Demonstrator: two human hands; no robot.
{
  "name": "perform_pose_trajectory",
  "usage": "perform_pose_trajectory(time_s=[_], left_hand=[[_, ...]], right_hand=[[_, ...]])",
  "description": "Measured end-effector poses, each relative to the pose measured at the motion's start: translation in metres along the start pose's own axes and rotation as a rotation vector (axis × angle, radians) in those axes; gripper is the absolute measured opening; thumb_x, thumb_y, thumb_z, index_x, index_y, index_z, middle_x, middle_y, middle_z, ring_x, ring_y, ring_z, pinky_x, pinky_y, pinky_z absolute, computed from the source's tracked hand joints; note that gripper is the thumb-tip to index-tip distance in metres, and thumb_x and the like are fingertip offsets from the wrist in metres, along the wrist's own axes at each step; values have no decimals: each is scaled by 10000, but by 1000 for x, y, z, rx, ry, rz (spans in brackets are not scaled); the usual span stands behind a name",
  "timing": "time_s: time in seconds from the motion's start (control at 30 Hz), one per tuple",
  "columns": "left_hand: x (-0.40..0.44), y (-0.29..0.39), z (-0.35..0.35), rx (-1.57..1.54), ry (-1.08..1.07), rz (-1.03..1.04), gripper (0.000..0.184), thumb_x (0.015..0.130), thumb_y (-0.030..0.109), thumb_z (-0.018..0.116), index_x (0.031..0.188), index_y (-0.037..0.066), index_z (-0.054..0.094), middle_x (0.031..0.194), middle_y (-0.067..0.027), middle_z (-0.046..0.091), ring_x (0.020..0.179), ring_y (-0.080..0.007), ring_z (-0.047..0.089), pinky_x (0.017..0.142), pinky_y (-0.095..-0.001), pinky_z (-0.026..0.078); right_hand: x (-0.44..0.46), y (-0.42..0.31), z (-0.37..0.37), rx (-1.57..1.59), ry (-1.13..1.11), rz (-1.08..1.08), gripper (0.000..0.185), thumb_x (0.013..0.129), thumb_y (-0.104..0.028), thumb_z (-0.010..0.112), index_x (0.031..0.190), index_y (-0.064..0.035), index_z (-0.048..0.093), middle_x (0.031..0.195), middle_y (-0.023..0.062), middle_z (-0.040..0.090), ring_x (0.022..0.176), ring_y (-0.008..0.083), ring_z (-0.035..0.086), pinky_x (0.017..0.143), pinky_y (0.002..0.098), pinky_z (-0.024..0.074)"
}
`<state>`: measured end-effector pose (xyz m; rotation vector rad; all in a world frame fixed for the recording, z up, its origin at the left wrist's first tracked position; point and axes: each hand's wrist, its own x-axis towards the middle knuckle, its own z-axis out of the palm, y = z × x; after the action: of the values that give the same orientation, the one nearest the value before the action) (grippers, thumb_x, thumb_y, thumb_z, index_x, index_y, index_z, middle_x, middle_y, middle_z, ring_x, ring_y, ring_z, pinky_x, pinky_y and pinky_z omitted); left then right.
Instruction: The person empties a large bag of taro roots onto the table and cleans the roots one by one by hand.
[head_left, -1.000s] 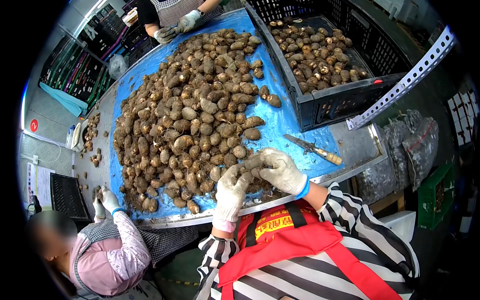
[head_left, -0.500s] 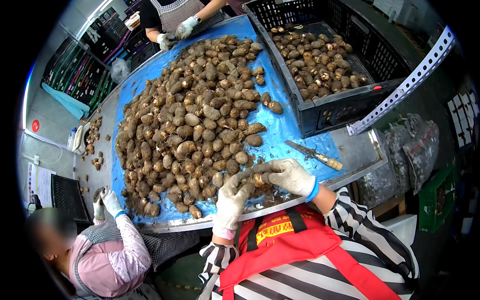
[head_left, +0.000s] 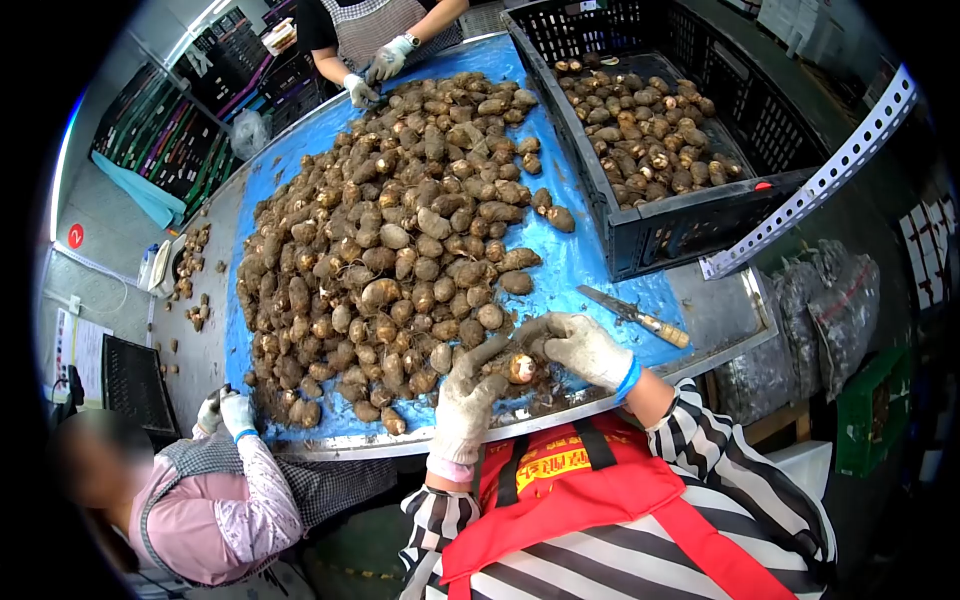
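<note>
Between my two gloved hands is a small brown taro (head_left: 521,369), its pale cut end facing up toward me. My left hand (head_left: 462,412) is closed at its left side, finger and thumb reaching to it. From the right, my right hand (head_left: 588,352) has its fingers curled down onto the same taro; its fingertips are partly hidden. Both gloves are white with soiled fingers. A large heap of unpeeled taros (head_left: 400,250) covers the blue sheet (head_left: 560,262) just beyond my hands. To the right of my right hand lies a knife (head_left: 640,318) with a wooden handle.
A black crate (head_left: 690,225) holding more taros stands at the table's right, beside a perforated white metal strip (head_left: 820,180). One co-worker's gloved hands (head_left: 385,65) are at the far edge; another's (head_left: 228,410) are at the left. Filled plastic bags (head_left: 830,300) hang right.
The taro between my hands now shows its pale cut end. The left co-worker's hands have moved lower, and the far co-worker's hands have shifted slightly. My view has shifted a little.
</note>
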<state>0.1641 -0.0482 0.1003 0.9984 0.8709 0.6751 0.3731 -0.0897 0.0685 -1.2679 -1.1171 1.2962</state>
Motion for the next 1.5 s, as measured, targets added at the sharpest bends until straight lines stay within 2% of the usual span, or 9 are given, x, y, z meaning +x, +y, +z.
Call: perform_pose_trajectory(time_s=[0.13, 0.3, 0.53, 0.6, 0.77, 1.07, 1.13, 1.3, 1.5], left_hand=[[3, -4, -13, 165, -2, 23, 398, 867, -2, 627, 1264, -34, 643, 1213, -106, 672, 1064, -160, 633, 933, -271, 498], [2, 3, -11, 170, 5, -49, 316, 900, 34, 634, 1204, -39, 670, 1082, -86, 698, 963, -133, 637, 859, -271, 511], [10, -18, -17, 61, -20, -9, 306, 913, 29, 643, 1212, -32, 668, 1156, -104, 686, 1035, -150, 623, 913, -271, 494], [10, -21, -20, -141, -36, -21, 363, 917, -17, 601, 1278, -52, 615, 1243, -132, 653, 1113, -186, 620, 963, -302, 499], [9, -16, -21, -315, -45, -9, 432, 938, -19, 588, 1359, -80, 516, 1323, -185, 597, 1167, -271, 622, 1019, -391, 526], [4, -18, -11, -75, 44, -48, 429, 900, 3, 613, 1312, -86, 534, 1234, -155, 642, 1085, -197, 642, 952, -315, 519], [4, -26, -15, -294, 4, -34, 396, 888, 4, 667, 1262, -60, 552, 1173, -147, 658, 1059, -218, 661, 933, -340, 545], [-2, -25, -12, -423, -54, -32, 424, 901, 42, 717, 1277, -31, 536, 1221, -159, 635, 1112, -250, 652, 995, -402, 547], [1, -30, -11, -439, -54, -19, 454, 919, 39, 694, 1331, -46, 525, 1272, -159, 620, 1135, -247, 639, 1019, -384, 525]], right_hand=[[-12, -40, -1, -87, -95, -30, 329, 888, -48, 596, 1195, -35, 711, 1075, 110, 731, 985, 177, 661, 921, 313, 509], [-9, -22, 11, -509, -4, -432, 195, 850, -102, 615, 998, -53, 732, 920, 166, 716, 902, 351, 688, 799, 409, 553], [8, -11, 16, -389, 142, -105, 229, 860, -170, 612, 987, -19, 728, 920, 186, 722, 845, 334, 708, 778, 410, 558], [6, -19, 6, -252, 39, 33, 282, 881, -93, 589, 1116, -12, 723, 957, 109, 729, 898, 165, 673, 851, 313, 532], [-16, -25, 10, -33, -39, -29, 318, 912, -58, 631, 1222, -11, 684, 1056, 72, 729, 948, 129, 648, 858, 312, 531], [-16, -4, 28, -498, 208, -433, 217, 810, -15, 681, 1022, -37, 721, 948, 151, 718, 864, 302, 700, 792, 380, 547], [-14, -4, 35, -619, 227, -473, 214, 799, -9, 666, 1006, -35, 710, 945, 154, 719, 859, 317, 698, 791, 394, 547], [-11, 1, 29, -464, 127, -249, 280, 836, -16, 581, 1094, -1, 688, 1034, 185, 698, 970, 359, 673, 888, 395, 535], [-20, -5, 28, -464, 165, -528, 302, 841, -81, 643, 1134, -38, 702, 900, 141, 653, 844, 354, 647, 768, 417, 530]])
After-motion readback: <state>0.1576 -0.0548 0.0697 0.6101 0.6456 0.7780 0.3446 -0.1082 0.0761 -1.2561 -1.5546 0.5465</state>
